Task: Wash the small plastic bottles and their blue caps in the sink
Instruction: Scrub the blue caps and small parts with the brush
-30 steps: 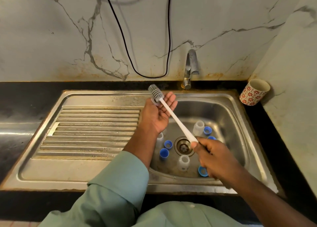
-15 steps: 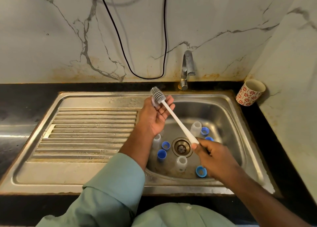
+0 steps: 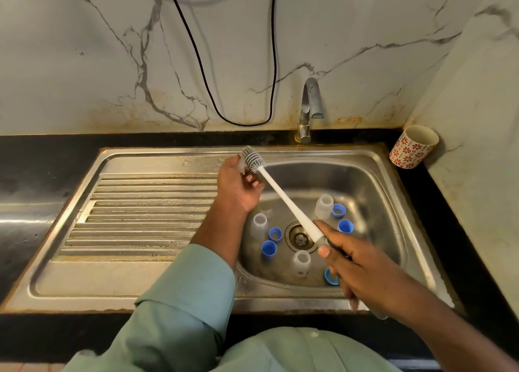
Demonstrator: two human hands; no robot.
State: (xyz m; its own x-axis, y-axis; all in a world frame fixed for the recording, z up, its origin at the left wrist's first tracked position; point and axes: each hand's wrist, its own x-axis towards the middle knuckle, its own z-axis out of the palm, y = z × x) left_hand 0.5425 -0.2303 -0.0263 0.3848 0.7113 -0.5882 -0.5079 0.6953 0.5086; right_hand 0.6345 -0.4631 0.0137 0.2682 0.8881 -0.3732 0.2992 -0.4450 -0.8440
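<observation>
Since a second ago, curled tighter round a small clear bottle (image 3: 241, 166), left hand (image 3: 238, 186) at frame centre, steadying it for the brush (image 3: 253, 159). Right hand (image 3: 351, 262) clenched round brush handle, lower right. Waiting in the sink (image 3: 373, 192): three bottles (image 3: 324, 206), blue caps (image 3: 269, 249).

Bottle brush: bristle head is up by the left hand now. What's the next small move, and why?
Probably ease the bottle brush head into the small clear bottle that the left hand seems to hold. The bristles sit just beside it, the right hand grips the handle, and the tap looks dry.
</observation>
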